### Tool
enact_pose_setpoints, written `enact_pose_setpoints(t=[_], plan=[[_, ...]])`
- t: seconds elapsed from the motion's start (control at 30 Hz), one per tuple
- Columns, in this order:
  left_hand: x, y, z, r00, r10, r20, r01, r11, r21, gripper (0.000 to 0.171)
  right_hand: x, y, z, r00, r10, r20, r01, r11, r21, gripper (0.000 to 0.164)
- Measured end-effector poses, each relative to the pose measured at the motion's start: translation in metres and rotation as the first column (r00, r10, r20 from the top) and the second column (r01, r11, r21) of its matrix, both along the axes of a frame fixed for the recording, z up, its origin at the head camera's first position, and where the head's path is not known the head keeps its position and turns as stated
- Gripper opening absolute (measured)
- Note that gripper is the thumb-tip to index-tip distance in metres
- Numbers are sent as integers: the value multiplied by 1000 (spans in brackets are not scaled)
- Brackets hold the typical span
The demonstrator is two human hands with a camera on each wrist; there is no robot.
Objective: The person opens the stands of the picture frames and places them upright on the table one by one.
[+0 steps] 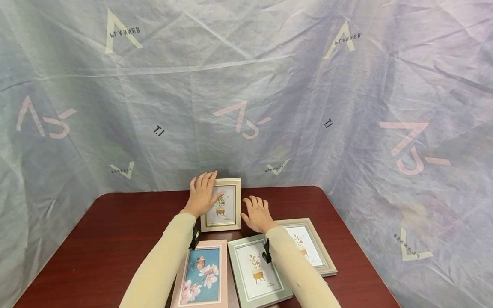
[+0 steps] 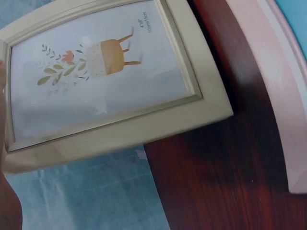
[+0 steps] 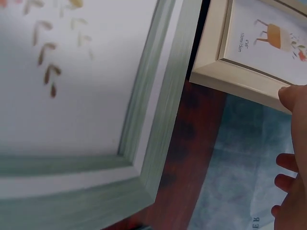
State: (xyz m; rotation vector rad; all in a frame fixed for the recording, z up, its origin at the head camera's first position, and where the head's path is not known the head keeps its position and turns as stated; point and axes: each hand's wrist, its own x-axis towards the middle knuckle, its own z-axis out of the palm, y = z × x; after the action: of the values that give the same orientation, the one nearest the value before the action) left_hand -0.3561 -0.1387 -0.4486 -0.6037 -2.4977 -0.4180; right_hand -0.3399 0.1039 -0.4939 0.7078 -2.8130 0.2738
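Observation:
A cream photo frame (image 1: pixel 237 205) with a potted-plant print stands upright near the table's back edge. My left hand (image 1: pixel 202 194) is at its upper left side, fingers spread and thumb overlapping the picture. On the other side is my right hand (image 1: pixel 257 214), its thumb (image 3: pixel 290 97) at the frame's edge and its other fingers loosely bent, apart from it. Below the hands lie a pink frame (image 1: pixel 223 273) with a blossom picture and a green frame (image 1: pixel 240 291). A beige frame (image 1: pixel 327 261) lies partly under the right forearm.
The dark red wooden table (image 1: pixel 127 226) has rounded back corners. A wrinkled grey printed cloth (image 1: pixel 192 107) hangs behind it and along both sides. Black straps with small devices sit on both wrists.

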Motion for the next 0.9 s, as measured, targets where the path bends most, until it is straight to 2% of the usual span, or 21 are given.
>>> enact_pose_setpoints(t=[0.17, 0.53, 0.7, 0.9], plan=[[12, -5, -1, 1000, 1, -15, -1, 999, 35, 77, 6, 6, 2, 999, 19, -26, -19, 1000, -6, 49], [44, -26, -14, 998, 29, 54, -32, 998, 58, 79, 21, 20, 3, 998, 65, 13, -65, 998, -21, 51], [57, -33, -21, 996, 18, 88, -21, 999, 35, 81, 30, 24, 4, 995, 96, -35, -96, 995, -6, 49], [73, -38, -33, 988, 10, 152, -11, 1000, 3, 81, 42, 27, 5, 991, 126, -34, -124, 991, 41, 49]])
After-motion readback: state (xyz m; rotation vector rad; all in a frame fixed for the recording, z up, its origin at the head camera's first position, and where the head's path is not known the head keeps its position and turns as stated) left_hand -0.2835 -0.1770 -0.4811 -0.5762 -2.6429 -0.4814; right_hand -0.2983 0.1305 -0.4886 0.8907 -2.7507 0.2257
